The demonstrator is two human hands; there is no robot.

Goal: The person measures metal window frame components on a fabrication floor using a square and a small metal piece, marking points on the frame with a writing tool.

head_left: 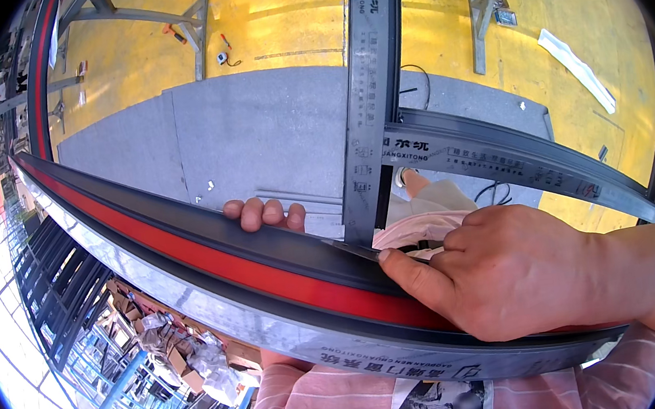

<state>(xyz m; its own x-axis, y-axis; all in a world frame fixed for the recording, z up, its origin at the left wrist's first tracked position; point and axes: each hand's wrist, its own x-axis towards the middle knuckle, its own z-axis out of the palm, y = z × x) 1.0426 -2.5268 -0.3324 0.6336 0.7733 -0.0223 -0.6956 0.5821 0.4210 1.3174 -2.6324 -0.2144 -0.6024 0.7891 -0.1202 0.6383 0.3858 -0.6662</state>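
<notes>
A dark window frame bar (185, 219) with a red strip (254, 270) runs across in front of me. The fingertips of my left hand (265, 213) curl over its far edge; the rest of that hand is hidden behind the bar. My right hand (510, 273) is closed, its index finger pointing left and pressing near the joint. From under that fingertip a thin, pointed, blade-like piece (352, 250) lies along the bar; its other end is hidden in the hand. An upright bar (369, 104) covered in printed film meets the front bar just beyond.
A crossbar (490, 151) goes right from the upright. Metal stand legs (198, 34) rest on the yellow floor beyond grey sheeting (255, 124). A tape measure (223, 57) and white strips (577, 70) lie there. Stacked dark profiles (73, 287) and cartons (185, 367) are at lower left.
</notes>
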